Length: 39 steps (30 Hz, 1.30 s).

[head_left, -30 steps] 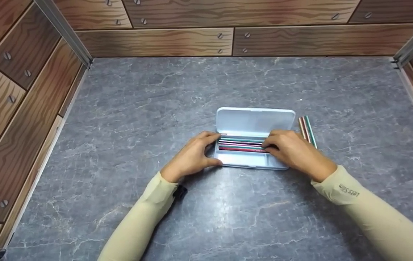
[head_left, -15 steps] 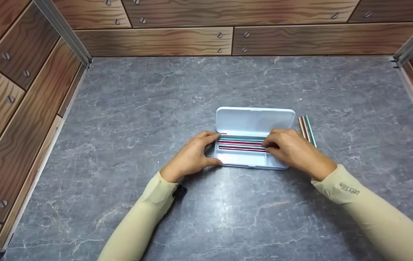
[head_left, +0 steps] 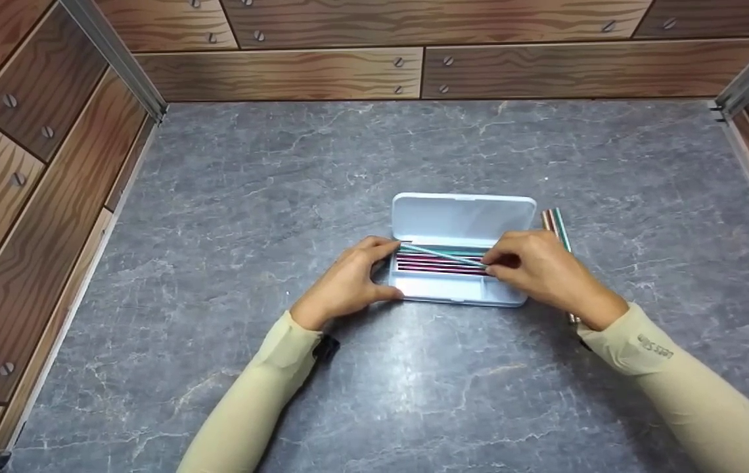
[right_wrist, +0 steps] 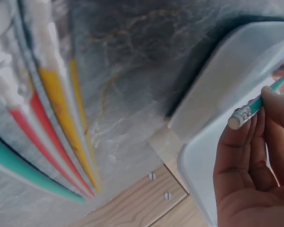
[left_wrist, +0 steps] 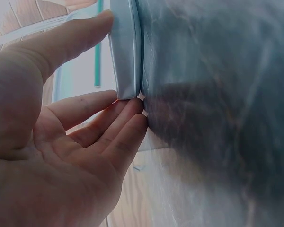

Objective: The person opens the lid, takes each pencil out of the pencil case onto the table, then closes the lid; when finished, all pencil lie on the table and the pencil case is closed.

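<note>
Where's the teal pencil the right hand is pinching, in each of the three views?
Head: teal pencil lies slanted over the open case, its right end pinched by the right hand.
Left wrist: a teal strip shows past the case edge; probably the same pencil, but I cannot be sure.
Right wrist: its eraser end sticks out from the fingers at right.
Shared landmark: the pale blue pencil case.

You were working in a staged recording booth, not a real home or office. The grey marble-patterned tabletop (head_left: 282, 197) was fenced on three sides by flat panels printed with cartoon wood planks and screw heads (head_left: 282, 72). Bare metal corner rails (head_left: 115, 56) held the panels together. A pale blue pencil case (head_left: 463, 220) and loose pencils (head_left: 555, 220) were the only props on it.
</note>
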Available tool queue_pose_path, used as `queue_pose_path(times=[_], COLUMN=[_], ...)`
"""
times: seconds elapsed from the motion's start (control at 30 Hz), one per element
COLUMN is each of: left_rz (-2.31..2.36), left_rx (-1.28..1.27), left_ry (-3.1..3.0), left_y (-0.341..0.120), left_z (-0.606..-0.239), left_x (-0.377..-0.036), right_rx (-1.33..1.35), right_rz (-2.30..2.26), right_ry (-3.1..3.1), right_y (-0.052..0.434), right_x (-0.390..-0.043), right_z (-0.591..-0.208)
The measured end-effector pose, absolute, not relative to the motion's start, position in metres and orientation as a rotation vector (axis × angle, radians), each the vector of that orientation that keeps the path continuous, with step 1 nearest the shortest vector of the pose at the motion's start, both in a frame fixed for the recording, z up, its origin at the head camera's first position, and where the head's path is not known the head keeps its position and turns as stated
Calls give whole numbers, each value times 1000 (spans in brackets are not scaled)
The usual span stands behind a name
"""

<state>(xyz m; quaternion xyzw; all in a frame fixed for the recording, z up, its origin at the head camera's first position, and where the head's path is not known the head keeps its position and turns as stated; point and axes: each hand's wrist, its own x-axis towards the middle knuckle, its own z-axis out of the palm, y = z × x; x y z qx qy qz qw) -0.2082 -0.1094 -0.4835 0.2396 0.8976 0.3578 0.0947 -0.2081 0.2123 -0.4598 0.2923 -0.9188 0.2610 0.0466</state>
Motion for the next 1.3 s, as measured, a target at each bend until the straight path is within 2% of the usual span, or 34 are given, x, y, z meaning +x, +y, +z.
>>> queue_pose_path(times=[0.5,1.0,1.3], left_rz=[1069,1075,1070], left_rx=[703,716,705], left_ry=[2653,2654,2655], left_y=[-109,-110,-110], left_z=[-482,-483,-482], left_x=[-207,-209,-207], right_rx=[648,-10,-201], right_rz=[915,932,795], right_ry=[-2663,-2702,-2885], right_y=[249,307,323], right_x=[-195,-173,-163], right_z=[-444,-454,-463])
